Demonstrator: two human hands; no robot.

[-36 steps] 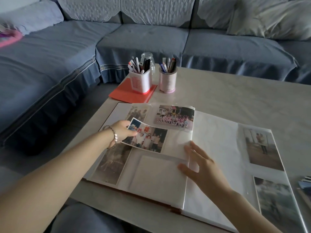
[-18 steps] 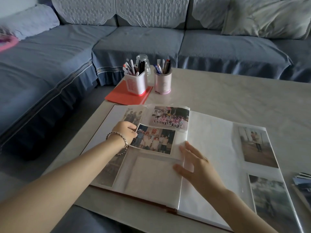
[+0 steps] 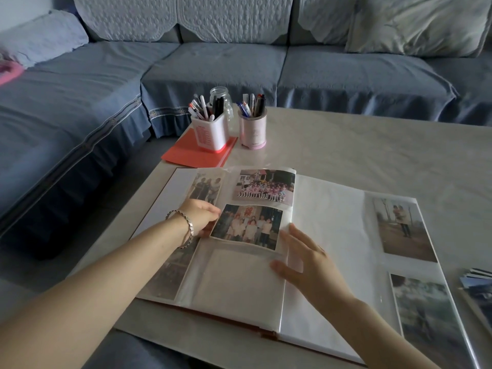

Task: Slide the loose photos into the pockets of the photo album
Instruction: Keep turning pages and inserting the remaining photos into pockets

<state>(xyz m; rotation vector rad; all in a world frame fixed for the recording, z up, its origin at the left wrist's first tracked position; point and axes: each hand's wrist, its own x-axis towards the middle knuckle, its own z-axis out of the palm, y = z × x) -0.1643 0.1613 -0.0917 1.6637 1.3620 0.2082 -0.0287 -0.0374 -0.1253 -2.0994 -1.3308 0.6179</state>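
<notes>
On the photo album (image 3: pixel 327 235), left hand (image 3: pixel 202 217) in pinch grip on the group photo (image 3: pixel 247 226), right hand (image 3: pixel 308 265) flat, grip wide.

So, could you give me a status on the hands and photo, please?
Left hand pinches group photo, left edge. Right hand flat on album. Photo level, mid-page; nothing blocking.

Dim, cool daylight is filling the room, lying brightest on the pale cushion (image 3: pixel 426 22) and the table (image 3: pixel 372 155) toward the far right, while the sofa (image 3: pixel 66 115) at the left is sinking into shadow. The plastic pockets of the album (image 3: pixel 327 222) are giving off a mild sheen. The group photo (image 3: pixel 247 226) in the left hand (image 3: pixel 201 217) is reading sharp; the loose photos (image 3: pixel 476 286) at the right edge are smearing, and the wide lens is bending the sofa's trim.
</notes>
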